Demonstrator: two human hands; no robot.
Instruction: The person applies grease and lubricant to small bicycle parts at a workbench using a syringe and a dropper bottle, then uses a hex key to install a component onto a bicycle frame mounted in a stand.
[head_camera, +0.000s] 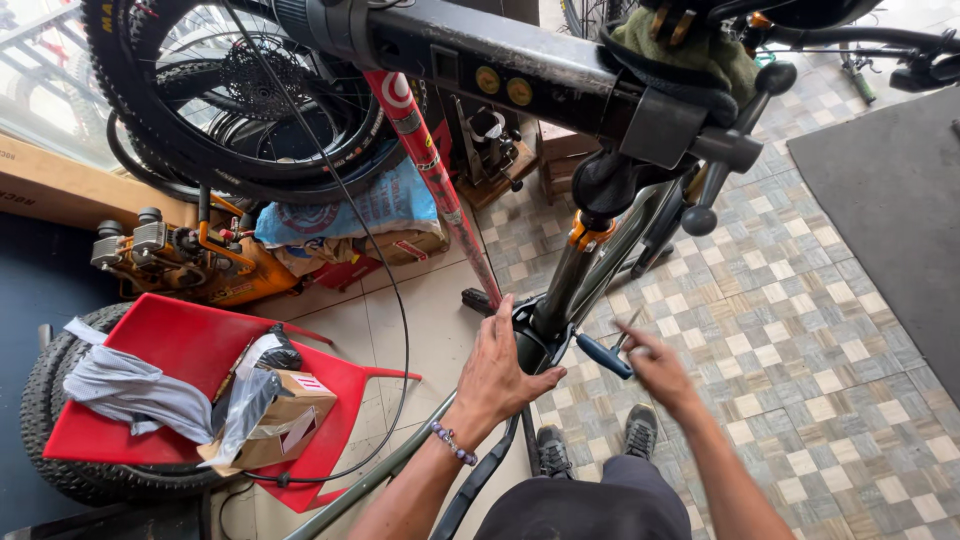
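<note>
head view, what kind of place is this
Most likely a bicycle repair shop. A bike frame hangs clamped in a work stand, spare knobby wheels are stacked by the window, and the right hand works a blue-handled tool while the left hand steadies the frame.

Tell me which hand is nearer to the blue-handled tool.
Right. The right hand is gripping the blue-handled tool, while the left hand rests on the bike frame just left of it.

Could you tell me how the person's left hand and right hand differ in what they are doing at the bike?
The left hand lies flat and open against the dark bicycle frame, a beaded bracelet at its wrist. The right hand is bare-wristed, blurred, and closed around a blue-handled tool pointed at the frame. Both work at the same spot low on the frame.
</note>
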